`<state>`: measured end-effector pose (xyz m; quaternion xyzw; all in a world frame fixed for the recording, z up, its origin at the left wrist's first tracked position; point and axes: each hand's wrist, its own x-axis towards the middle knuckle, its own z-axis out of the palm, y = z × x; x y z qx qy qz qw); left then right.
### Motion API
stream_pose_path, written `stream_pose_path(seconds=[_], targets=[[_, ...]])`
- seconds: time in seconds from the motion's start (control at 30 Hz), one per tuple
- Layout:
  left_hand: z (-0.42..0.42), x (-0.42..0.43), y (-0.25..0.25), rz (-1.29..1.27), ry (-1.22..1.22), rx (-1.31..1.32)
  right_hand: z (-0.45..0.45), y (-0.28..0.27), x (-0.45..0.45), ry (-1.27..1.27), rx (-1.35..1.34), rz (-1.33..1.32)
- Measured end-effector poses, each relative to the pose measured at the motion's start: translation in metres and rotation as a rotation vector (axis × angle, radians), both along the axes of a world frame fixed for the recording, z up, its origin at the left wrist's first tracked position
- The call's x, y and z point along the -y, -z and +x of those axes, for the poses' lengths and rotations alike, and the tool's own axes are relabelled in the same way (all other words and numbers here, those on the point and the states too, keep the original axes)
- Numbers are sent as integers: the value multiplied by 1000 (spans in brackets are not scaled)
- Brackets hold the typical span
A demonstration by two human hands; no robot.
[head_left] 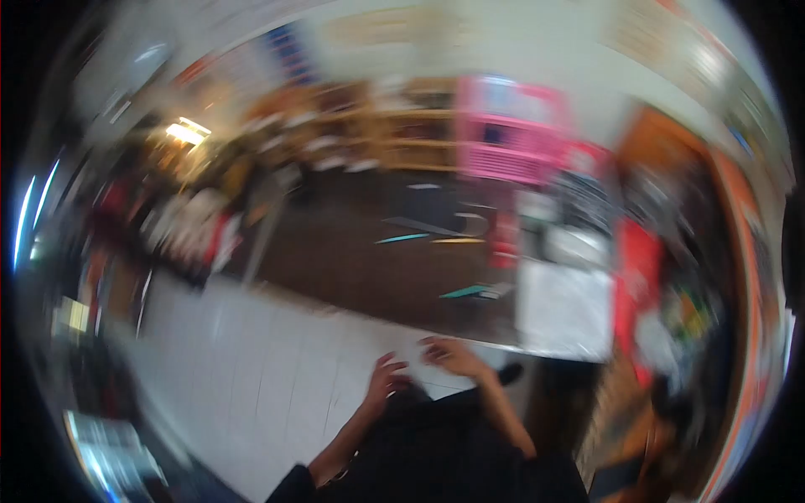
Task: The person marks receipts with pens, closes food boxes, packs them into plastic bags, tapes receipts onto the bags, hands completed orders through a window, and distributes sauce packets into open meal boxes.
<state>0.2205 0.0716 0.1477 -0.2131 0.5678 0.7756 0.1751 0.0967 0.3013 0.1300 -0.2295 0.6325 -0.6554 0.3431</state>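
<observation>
Both hands are raised in front of the body, short of the near edge of a dark brown table (335,243). My left hand (386,381) has its fingers apart and bent, with nothing visible in it. Close to its right, my right hand (451,356) points inward with its fingers loosely spread, also holding nothing that I can see. The hands do not touch. On the table lie a teal item (465,292), another teal strip (402,238) and a yellow strip (458,241), all blurred by motion.
A pink rack (511,159) and wooden shelves (419,138) stand behind the table. A white sheet or board (565,308) lies at its right end, near plastic bags and a red item (637,268). White tiled floor (243,360) shows at the left.
</observation>
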Motion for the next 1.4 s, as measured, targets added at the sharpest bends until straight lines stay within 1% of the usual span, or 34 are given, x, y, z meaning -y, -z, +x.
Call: stream_pose_path(seconds=[0.03, 0.07, 0.13, 0.17, 0.2, 0.23, 0.33, 0.37, 0.4, 0.47, 0.5, 0.53, 0.6, 0.63, 0.67, 0.7, 0.73, 0.77, 0.8, 0.87, 0.9, 1.0, 1.07, 1.13, 1.2, 1.27, 1.33, 1.4], targets=[[6, 30, -11, 27, -145, 40, -11, -15, 30, 64, -75, 273], [14, 70, -8, -41, -220, -53, -19, 0, 57, 188, -197, 325], [31, 125, 5, -160, -311, -198, -31, 15, 103, 229, 17, 330], [35, 174, -8, -77, -499, -160, -44, 24, 155, 77, 34, 393], [46, 204, -27, -13, -600, -122, -38, 31, 177, 4, 80, 431], [38, 232, -21, 15, -664, -110, -47, 24, 213, -8, 139, 457], [25, 292, -9, 32, -699, -66, -73, 17, 306, -136, 148, 449], [18, 310, 1, 20, -687, -41, -83, 11, 342, -144, 125, 481], [12, 327, 10, 26, -673, -57, -94, 12, 380, -140, 145, 434], [2, 363, 25, 29, -633, -84, -121, 29, 460, -120, 199, 333], [-6, 385, 24, 37, -626, -63, -144, 48, 506, -153, 184, 303], [-14, 414, 22, -7, -597, -32, -165, 63, 553, -188, 174, 272], [-21, 471, 15, -92, -539, 53, -194, 54, 664, -107, 24, 366], [-22, 506, 24, -246, -517, 128, -221, 93, 722, -100, -80, 384], [-24, 534, 15, -254, -628, 122, -238, 110, 776, -4, -366, 371], [-24, 564, 1, -268, -733, 115, -248, 115, 825, 101, -647, 355], [-26, 592, -11, -277, -838, 100, -252, 111, 867, 121, -635, 415], [-24, 618, -14, -174, -933, 88, -257, 105, 905, 136, -636, 479], [-21, 639, -15, -167, -978, 132, -259, 102, 929, 142, -642, 551], [-31, 683, -45, -157, -1066, 216, -258, 106, 961, 56, -735, 698], [-37, 701, -53, -163, -1084, 266, -257, 110, 977, 16, -777, 767], [-45, 763, -34, -126, -1047, 295, -266, 122, 979, -41, -886, 713], [-61, 815, -27, -127, -969, 355, -270, 125, 966, 186, -638, 810], [-86, 874, -17, -104, -837, 385, -276, 122, 937, 294, -761, 624], [-117, 941, -4, -124, -676, 346, -278, 112, 910, 378, -546, 923], [-150, 1010, 7, -150, -471, 285, -278, 134, 880, 474, -367, 1048], [-173, 1079, 18, -119, -312, 227, -264, 104, 892, 540, -719, 1474], [-195, 1118, 1, -229, -218, 134, -256, 70, 930, 560, -658, 1448]])
